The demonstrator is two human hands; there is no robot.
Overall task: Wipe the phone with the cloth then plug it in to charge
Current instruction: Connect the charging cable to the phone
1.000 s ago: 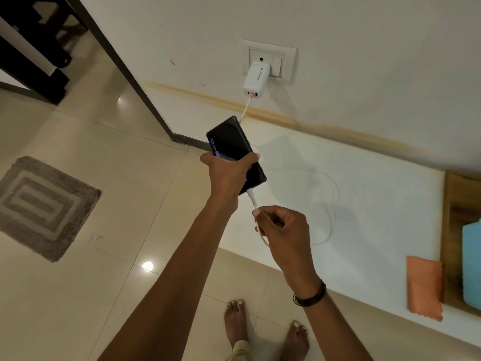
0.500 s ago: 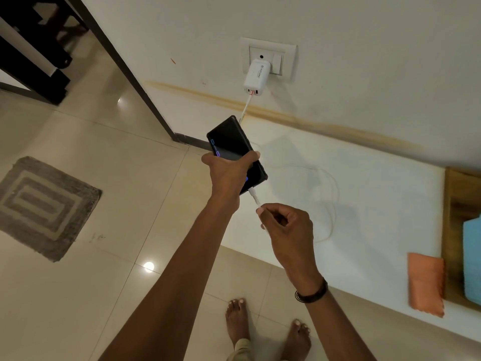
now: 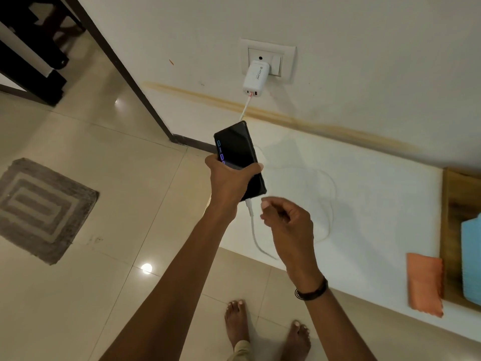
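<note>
Right hand (image 3: pixel 285 217) has just let go of the white charging cable (image 3: pixel 252 225); fingers loosely curled, holding nothing, at 4 o'clock of the phone (image 3: pixel 238 158). Connector now seated in phone's bottom edge. Left hand (image 3: pixel 229 182) clamps phone midair, 6 o'clock below wall charger (image 3: pixel 255 78). Plugging looks done; orange cloth (image 3: pixel 424 284) lies on the white ledge (image 3: pixel 377 194).

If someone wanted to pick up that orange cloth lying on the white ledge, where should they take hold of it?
Probably by the near scalloped edge of the orange cloth, pinching from the floor side. It lies flat and seems to overhang the white ledge there, so fingers could get under it. Its far side runs along a wooden tray, leaving less room.
</note>
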